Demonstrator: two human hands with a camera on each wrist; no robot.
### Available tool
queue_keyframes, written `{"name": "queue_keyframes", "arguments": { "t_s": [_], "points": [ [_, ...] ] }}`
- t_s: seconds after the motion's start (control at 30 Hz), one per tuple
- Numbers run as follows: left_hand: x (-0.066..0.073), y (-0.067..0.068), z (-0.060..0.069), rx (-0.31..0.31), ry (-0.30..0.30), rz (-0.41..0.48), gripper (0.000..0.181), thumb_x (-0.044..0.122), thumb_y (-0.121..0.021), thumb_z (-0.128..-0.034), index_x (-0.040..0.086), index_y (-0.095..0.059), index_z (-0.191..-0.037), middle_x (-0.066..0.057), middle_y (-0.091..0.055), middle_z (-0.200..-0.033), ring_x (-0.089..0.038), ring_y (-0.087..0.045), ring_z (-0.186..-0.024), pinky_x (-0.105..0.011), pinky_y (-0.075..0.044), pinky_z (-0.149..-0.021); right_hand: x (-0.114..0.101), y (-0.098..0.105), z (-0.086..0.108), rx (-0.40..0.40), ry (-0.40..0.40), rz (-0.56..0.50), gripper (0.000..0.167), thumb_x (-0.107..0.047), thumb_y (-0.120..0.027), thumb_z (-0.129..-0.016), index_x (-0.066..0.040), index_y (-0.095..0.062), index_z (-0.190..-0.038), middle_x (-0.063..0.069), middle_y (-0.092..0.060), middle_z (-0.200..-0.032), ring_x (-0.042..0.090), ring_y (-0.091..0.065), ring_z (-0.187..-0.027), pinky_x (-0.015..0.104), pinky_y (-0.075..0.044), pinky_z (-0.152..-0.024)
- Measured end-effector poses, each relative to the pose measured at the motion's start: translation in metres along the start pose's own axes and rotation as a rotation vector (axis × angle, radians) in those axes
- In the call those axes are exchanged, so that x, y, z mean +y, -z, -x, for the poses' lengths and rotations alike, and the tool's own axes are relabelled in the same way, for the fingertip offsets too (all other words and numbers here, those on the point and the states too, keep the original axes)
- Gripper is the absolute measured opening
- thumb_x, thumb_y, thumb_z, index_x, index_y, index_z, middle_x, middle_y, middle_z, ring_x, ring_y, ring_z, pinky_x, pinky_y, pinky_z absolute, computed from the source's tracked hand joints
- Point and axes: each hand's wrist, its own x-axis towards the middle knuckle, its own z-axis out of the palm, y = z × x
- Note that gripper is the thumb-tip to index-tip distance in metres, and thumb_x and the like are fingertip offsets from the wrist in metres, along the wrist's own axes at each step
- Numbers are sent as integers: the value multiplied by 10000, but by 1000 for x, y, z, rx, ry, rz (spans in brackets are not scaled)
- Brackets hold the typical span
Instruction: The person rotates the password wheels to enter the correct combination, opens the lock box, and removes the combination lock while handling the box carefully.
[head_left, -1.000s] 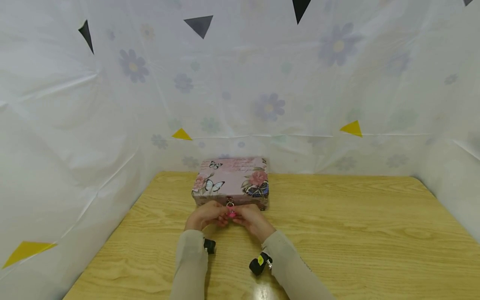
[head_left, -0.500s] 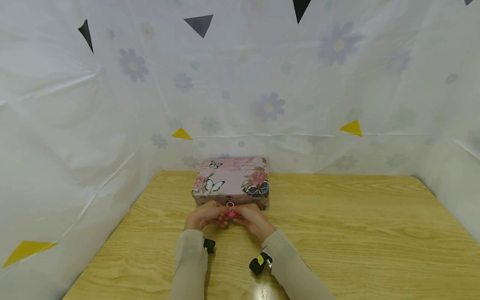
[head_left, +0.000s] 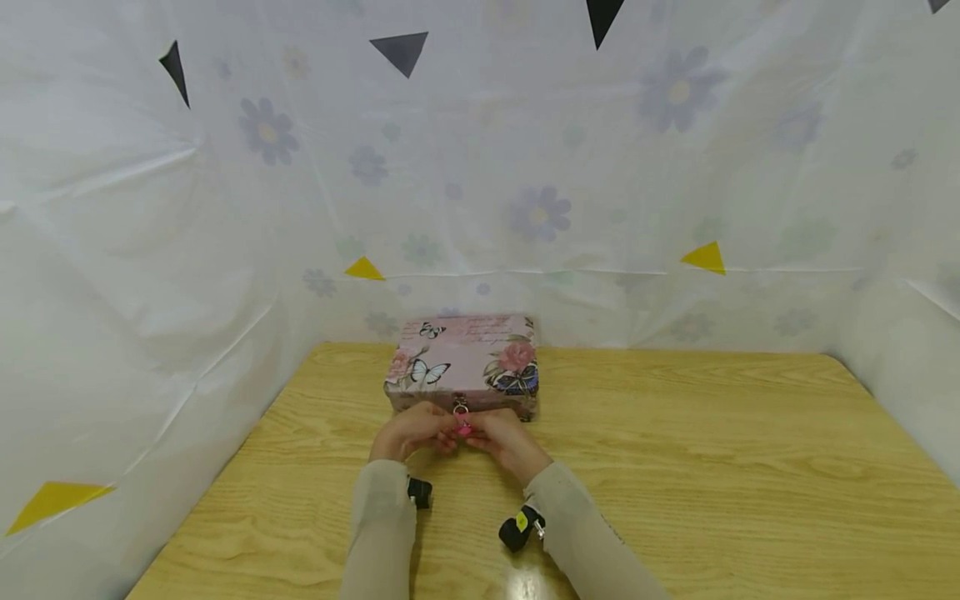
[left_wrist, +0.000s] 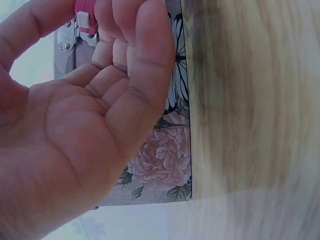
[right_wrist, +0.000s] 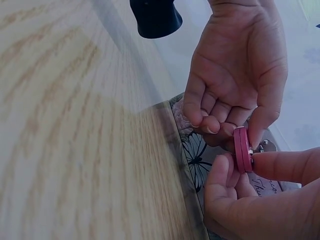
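Note:
A pink box (head_left: 472,346) printed with butterflies and roses stands closed near the back of the table. At its front hangs a small pink padlock (head_left: 463,425), its silver shackle at the box's metal latch (left_wrist: 67,37). My left hand (head_left: 411,431) pinches the padlock from the left, the other fingers curled beneath. From the right, my right hand (head_left: 512,439) holds it between thumb and fingers. In the right wrist view the padlock (right_wrist: 243,150) sits edge-on between both hands' fingertips. Fingers hide part of it, and whether the shackle is locked cannot be made out.
The wooden table (head_left: 697,450) extends to both sides of the box. A white flowered curtain (head_left: 480,167) hangs close behind it and along the sides. Black wrist camera mounts (head_left: 517,529) sit below the sleeves.

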Motion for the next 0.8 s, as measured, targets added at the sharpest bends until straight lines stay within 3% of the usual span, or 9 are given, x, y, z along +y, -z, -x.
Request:
{"name": "queue_keyframes", "arguments": {
  "t_s": [0.23,0.43,0.8],
  "points": [
    [0,-1,1,22,31,9,231,99,-498,-958,-99,-604,-902,-46,-585,-690,-118,-613,-598,-317,-565,-678,0,1,2,2,4,-2,245,37,-547,-917,191,-599,-1100,38,-636,-745,117,-602,-674,264,-543,-690],
    [1,-2,0,27,69,-11,258,132,-498,-980,-90,-609,-910,-43,-582,-690,-115,-611,-587,-314,-566,-667,0,1,1,-7,2,-3,246,36,-538,-923,190,-592,-1107,31,-629,-745,110,-597,-677,264,-543,-708],
    [-1,-1,-3,0,32,6,242,94,-489,-968,-112,-611,-935,-37,-585,-684,-113,-610,-603,-310,-564,-679,0,0,-1,3,-6,-1,212,28,-559,-917,177,-610,-1059,34,-629,-730,113,-596,-664,255,-535,-684]
  ]
}}
